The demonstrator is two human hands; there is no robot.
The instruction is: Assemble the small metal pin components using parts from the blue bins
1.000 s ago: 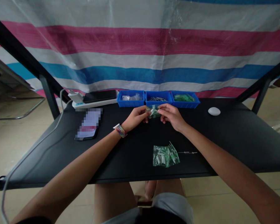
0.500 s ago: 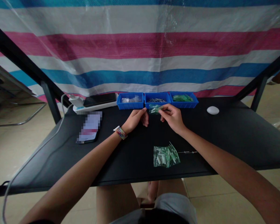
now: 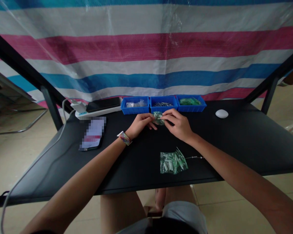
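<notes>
A small green-tinted clear packet (image 3: pixel 158 118) is held between both hands, just in front of the middle blue bin (image 3: pixel 163 109). My left hand (image 3: pixel 142 124) pinches its left edge, and my right hand (image 3: pixel 177 124) grips its right side with thumb and forefinger. Nearer the table's front edge lies a larger green clear bag (image 3: pixel 173 162) filled with several small pale pieces. A thin metal rod (image 3: pixel 194 157) sticks out to the right beside that bag, partly hidden under my right forearm.
A blue bin with clear packets (image 3: pixel 135 109) and one with green packets (image 3: pixel 190 108) flank the middle bin of metal pins. A power strip (image 3: pixel 100 113), phone (image 3: pixel 92 133) and cable lie left, a white mouse (image 3: pixel 221 113) right, on the black table (image 3: pixel 246 146).
The packet in my right hand has moved slightly left and down, and my left hand has closed on its other edge. My view has shifted a little.
</notes>
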